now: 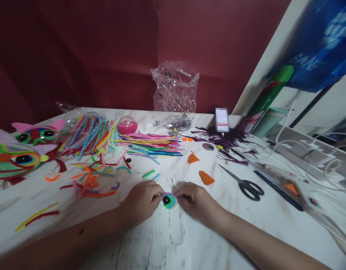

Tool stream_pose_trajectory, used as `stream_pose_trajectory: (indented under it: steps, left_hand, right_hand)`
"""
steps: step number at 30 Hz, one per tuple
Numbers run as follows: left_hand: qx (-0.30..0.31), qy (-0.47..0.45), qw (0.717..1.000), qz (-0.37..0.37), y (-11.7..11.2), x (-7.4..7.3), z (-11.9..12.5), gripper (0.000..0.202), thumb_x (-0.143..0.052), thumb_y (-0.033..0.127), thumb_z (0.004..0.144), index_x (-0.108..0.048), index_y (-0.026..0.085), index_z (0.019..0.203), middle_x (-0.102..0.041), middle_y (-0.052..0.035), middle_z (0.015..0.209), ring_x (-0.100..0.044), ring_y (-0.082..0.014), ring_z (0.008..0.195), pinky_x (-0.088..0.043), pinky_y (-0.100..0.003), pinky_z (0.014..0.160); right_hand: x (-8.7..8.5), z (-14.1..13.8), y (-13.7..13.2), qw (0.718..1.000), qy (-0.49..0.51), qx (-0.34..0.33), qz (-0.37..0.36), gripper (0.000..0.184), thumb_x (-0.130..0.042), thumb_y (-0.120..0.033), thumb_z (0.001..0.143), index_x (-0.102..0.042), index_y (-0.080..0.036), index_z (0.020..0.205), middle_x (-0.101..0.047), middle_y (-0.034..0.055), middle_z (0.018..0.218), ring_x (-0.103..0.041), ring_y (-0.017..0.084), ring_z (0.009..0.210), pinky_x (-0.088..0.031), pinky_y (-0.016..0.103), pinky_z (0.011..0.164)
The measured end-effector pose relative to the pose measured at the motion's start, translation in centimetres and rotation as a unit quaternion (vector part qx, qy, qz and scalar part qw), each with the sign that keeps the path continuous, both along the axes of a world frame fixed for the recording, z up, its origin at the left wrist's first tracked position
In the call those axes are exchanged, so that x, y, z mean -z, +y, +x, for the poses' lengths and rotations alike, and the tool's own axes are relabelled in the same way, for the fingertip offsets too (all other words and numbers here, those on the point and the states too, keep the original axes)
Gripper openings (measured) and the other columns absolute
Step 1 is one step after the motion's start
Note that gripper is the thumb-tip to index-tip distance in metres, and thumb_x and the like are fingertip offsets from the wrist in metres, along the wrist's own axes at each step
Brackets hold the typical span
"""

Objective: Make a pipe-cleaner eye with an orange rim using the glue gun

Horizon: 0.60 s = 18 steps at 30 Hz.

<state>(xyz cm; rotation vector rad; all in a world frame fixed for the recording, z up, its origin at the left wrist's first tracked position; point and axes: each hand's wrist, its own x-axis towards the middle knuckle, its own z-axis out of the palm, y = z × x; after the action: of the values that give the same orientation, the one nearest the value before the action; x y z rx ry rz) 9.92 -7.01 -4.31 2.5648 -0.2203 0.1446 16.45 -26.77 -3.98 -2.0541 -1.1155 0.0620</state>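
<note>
I read one working position from the head view: the eye (pixel 169 201), a small disc of coloured rings with a black pupil, above a printed sheet (pixel 150 243) on the table (pixel 246 213). All places below are given relative to the eye.

Edges: the far table edge runs well beyond the eye, in front of the red backdrop (pixel 105 56). On the right, well apart from the eye, a white box (pixel 316 150) borders the work surface.

Room: I count the bare tabletop to the right of the eye as far as the scissors (pixel 243 183), with the blue cutter (pixel 278 190) farther right. Beyond and right of the eye, two orange pieces (pixel 206 178) narrow the room. To the left, loose scraps (pixel 90 183) lie past the left wrist; just beyond the eye, short green stems (pixel 149 173) lie near the left knuckles.

Grip: the left hand (pixel 141 202) is at the eye's left rim and the right hand (pixel 199 202) at its right rim. Both have thumb and fingers drawn to a narrow pinch on the purple strip (pixel 170 193) along the eye's far rim. I cannot tell whether either pinch also takes the eye itself. The pupil faces up, left of the disc's centre.
</note>
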Motion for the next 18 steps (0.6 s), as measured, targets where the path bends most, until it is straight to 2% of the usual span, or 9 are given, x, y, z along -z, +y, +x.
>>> stream_pose_trajectory:
  steps: [4,9,13,15,18]
  left_hand:
    - [-0.014,-0.008,1.000,0.008,-0.3,0.2,0.2,0.017,-0.051,0.013,0.079,-0.067,0.020,0.079,-0.065,-0.0026,0.079,-0.059,-0.0171,0.078,-0.040,-0.024,0.068]
    - [-0.004,-0.017,1.000,0.023,-0.5,0.4,0.2,0.020,-0.050,0.016,0.082,-0.069,0.020,0.076,-0.062,-0.0029,0.075,-0.058,-0.0169,0.074,-0.039,-0.025,0.066]
    - [0.083,-0.015,0.996,0.017,0.4,-0.1,0.1,0.028,-0.046,0.006,0.077,-0.071,0.019,0.083,-0.062,-0.0046,0.077,-0.059,-0.0181,0.078,-0.040,-0.025,0.068]
    - [0.109,0.008,0.994,-0.006,1.0,-0.4,0.1,0.035,-0.044,0.002,0.072,-0.070,0.018,0.090,-0.064,-0.0041,0.079,-0.059,-0.0175,0.078,-0.042,-0.024,0.069]
    - [0.091,0.040,0.993,-0.069,1.5,-0.5,0.2,0.044,-0.044,0.001,0.069,-0.066,0.017,0.104,-0.066,-0.0018,0.079,-0.061,-0.0150,0.072,-0.043,-0.022,0.066]
  right_hand:
    - [0.2,-0.2,0.1,1.000,0.000,0.019,-0.015,0.028,-0.054,0.001,0.074,-0.071,-0.020,0.081,-0.070,0.0026,0.078,-0.065,0.017,0.076,-0.051,0.026,0.068]
    - [0.4,-0.2,0.2,0.998,-0.015,0.052,-0.041,0.025,-0.055,0.000,0.073,-0.072,-0.018,0.077,-0.069,0.0051,0.076,-0.064,0.019,0.075,-0.052,0.029,0.068]
    - [0.0,-0.4,0.1,0.999,-0.009,0.036,-0.032,0.025,-0.055,0.001,0.073,-0.072,-0.018,0.077,-0.068,0.0048,0.075,-0.063,0.018,0.073,-0.052,0.027,0.066]
    - [-0.3,-0.4,0.0,0.999,-0.007,0.024,-0.033,0.026,-0.055,0.001,0.072,-0.072,-0.018,0.078,-0.069,0.0047,0.075,-0.063,0.018,0.072,-0.051,0.027,0.065]
    - [-0.5,-0.4,-0.1,0.999,-0.005,0.017,-0.045,0.027,-0.054,0.002,0.072,-0.072,-0.017,0.078,-0.069,0.0047,0.075,-0.063,0.018,0.070,-0.050,0.027,0.064]
